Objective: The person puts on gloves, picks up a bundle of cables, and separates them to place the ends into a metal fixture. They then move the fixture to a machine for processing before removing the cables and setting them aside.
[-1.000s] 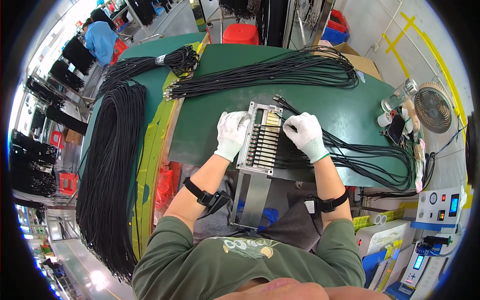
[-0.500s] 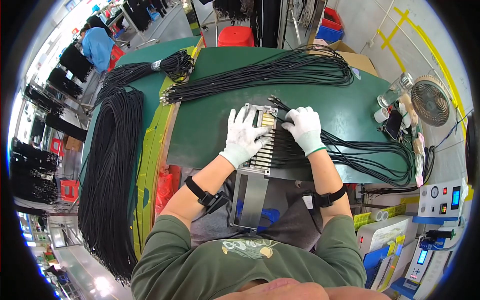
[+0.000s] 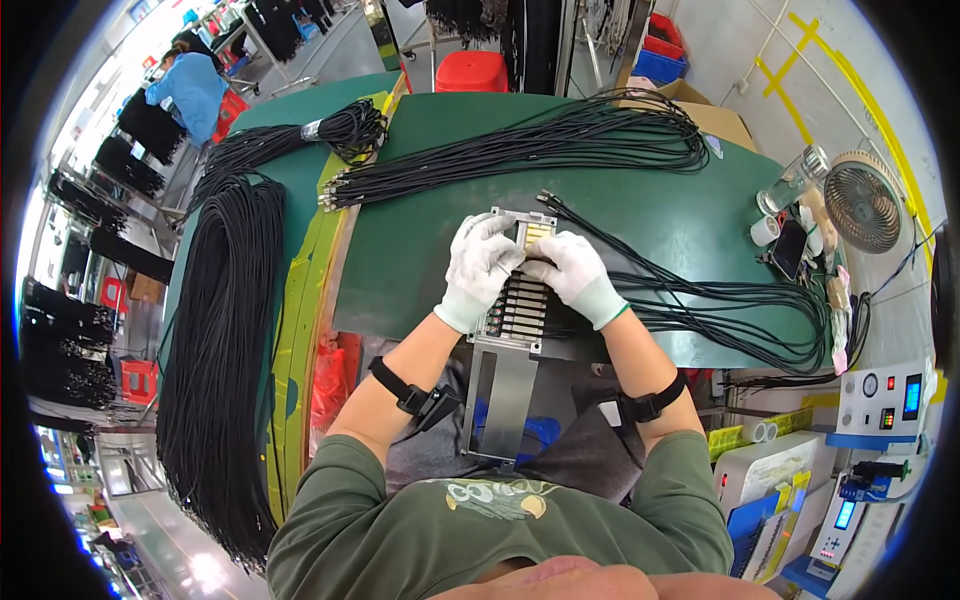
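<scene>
A metal slotted fixture (image 3: 538, 217) lies at the table's near edge, with several black cable ends (image 3: 521, 308) seated side by side in its lower slots. Brass-coloured slots show near its far end. White gloves cover both hands. My left hand (image 3: 482, 262) is closed in a pinch over the fixture's left side; its fingertips hide what they hold. From the right, my right hand (image 3: 572, 270) pinches a black cable above the slots, its fingertips nearly touching the left ones. Loose black cables (image 3: 585, 224) with metal ends lie just beyond the right hand.
A long cable bundle (image 3: 520, 147) crosses the far table. Thick black cable coils (image 3: 225, 330) hang at the left, beside a yellow-green strip (image 3: 300, 320). A glass bottle (image 3: 792, 180) and small fan (image 3: 861, 203) stand at the right. Another person (image 3: 193, 95) is far left.
My right hand has come left and nearer, from the loose cables to the fixture. My left hand has gone from spread fingers to a pinch. The far person has shifted slightly.
</scene>
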Tool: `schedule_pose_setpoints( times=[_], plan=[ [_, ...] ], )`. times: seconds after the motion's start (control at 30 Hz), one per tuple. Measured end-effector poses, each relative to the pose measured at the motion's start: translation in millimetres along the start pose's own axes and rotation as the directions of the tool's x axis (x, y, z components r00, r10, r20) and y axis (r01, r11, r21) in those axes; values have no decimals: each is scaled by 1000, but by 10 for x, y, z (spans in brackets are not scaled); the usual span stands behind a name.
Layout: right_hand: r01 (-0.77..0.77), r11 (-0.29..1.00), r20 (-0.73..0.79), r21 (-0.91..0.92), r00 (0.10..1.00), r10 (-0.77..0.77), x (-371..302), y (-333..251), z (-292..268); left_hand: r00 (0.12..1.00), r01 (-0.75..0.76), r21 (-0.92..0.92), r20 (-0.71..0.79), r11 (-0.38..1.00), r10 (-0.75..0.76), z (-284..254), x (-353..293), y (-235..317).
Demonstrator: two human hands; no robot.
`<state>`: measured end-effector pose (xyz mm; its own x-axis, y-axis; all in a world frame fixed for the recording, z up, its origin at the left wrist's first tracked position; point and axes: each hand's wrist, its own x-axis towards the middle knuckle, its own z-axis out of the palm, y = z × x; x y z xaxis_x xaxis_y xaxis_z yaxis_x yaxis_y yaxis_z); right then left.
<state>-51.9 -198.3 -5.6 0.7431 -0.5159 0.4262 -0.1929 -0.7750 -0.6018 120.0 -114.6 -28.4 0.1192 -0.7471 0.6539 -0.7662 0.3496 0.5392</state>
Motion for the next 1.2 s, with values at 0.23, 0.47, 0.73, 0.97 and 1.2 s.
schedule_pose_setpoints(
  times=[0.23,0.47,0.73,0.97,1.2],
  plan=[
    [-141,977,-5,-159,990,142,-42,138,-226,996,54,330,-91,942,-25,-118,-12,-128],
    [-76,922,-61,-380,997,57,-79,239,-246,964,267,194,-52,944,-262,-6,-79,-249],
    [-56,908,-25,-415,998,50,-122,296,-295,961,275,204,-77,939,-265,26,-116,-287],
    [-56,889,4,-454,998,65,-93,290,-317,942,335,182,-44,925,-332,28,-153,-369],
    [-48,863,-60,-503,998,21,-75,238,-228,969,200,234,96,952,-227,16,-22,-84]
  ],
)
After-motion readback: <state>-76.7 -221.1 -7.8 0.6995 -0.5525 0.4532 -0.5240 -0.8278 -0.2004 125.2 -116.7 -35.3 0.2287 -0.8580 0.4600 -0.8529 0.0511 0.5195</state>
